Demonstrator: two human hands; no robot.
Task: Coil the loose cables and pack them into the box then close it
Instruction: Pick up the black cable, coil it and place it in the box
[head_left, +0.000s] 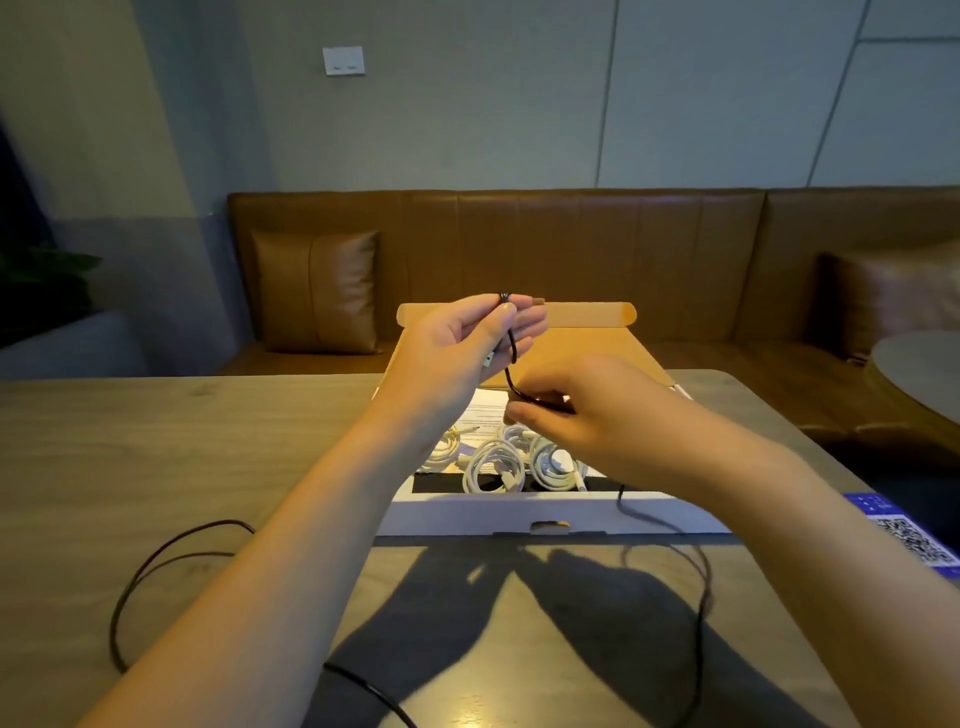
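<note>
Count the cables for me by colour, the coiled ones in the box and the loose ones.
White coils in the box: 4, as far as I can tell
Black cable, held by both hands: 1
Dark cable loose on the table: 1
Total: 6

Dim, warm overhead light, edges warped.
</note>
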